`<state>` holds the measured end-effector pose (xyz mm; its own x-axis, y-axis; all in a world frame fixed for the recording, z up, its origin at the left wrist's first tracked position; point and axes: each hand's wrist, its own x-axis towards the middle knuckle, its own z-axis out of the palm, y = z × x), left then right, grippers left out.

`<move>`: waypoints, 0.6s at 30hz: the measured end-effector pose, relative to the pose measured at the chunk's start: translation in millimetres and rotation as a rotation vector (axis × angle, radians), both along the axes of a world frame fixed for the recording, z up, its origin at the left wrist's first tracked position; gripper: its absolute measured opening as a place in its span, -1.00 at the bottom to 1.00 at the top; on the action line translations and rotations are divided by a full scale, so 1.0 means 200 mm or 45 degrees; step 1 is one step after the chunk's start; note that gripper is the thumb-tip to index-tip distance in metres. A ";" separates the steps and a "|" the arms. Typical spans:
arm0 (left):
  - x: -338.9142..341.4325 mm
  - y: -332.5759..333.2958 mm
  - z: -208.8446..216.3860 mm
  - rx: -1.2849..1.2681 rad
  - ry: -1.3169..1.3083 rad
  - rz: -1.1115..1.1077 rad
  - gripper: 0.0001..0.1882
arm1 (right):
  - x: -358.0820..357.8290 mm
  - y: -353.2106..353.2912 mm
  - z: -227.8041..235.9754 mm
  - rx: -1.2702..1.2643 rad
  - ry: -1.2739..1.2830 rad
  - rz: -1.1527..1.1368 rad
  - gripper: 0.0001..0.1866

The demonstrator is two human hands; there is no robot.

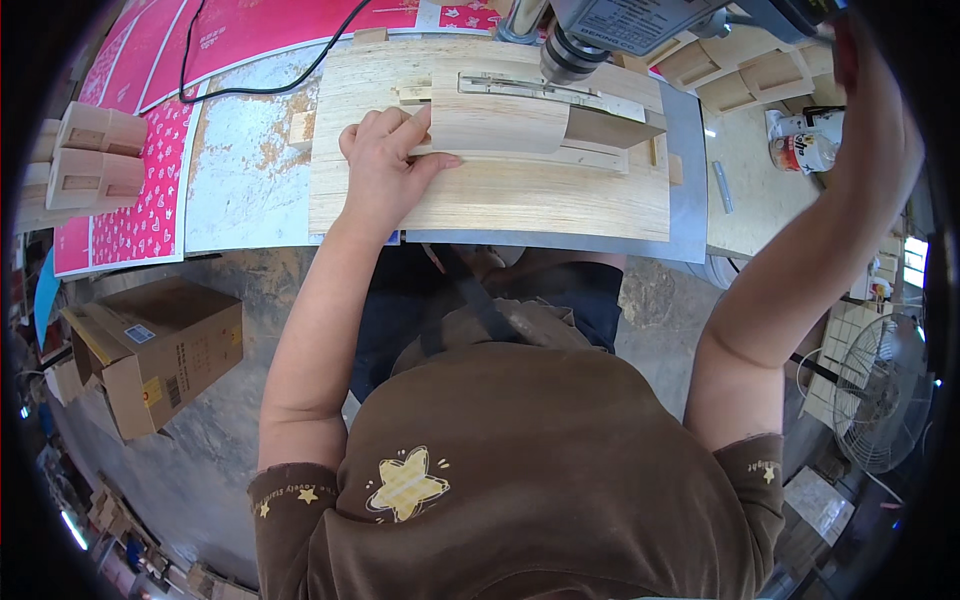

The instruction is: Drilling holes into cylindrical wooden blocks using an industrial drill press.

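My left hand point(390, 160) grips the left end of a pale wooden box point(510, 124). Its thumb lies along the front side and the fingers curl at the end. The box rests in a wooden jig on a light wooden board point(480, 205). A metal strip with a slot point(530, 88) lies along the box's top. Right above it hangs the drill chuck point(570, 55) of a drill press point(640, 22). My right hand point(866, 75) is raised at the machine's right side, by the dark rim. Its fingers are hidden.
Stacked pale wooden boxes stand on the left point(98, 160), with more wooden trays point(740, 75) at the back right. A black cable point(270, 90) crosses the bench. Near the right edge are a white tub point(803, 152) and a marker point(722, 187). A cardboard box point(160, 350) and a fan point(880, 395) flank me.
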<state>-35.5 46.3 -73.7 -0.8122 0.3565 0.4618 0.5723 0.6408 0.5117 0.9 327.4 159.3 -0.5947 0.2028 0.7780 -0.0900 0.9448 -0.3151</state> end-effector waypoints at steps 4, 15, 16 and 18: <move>-0.01 0.00 -0.02 0.003 -0.030 -0.043 -0.43 | 0.20 -0.10 -0.25 0.003 0.015 0.404 -0.77; -0.01 0.01 -0.01 -0.019 -0.008 -0.019 -0.53 | 0.12 -0.18 -0.82 -0.196 0.223 0.501 -0.89; 0.00 0.01 -0.01 -0.040 -0.040 -0.002 -0.61 | 0.13 -0.17 -0.80 -0.140 0.191 0.499 -0.89; 0.00 -0.01 -0.02 -0.055 -0.041 0.016 -0.61 | 0.13 -0.15 -0.74 0.023 0.256 0.546 -0.88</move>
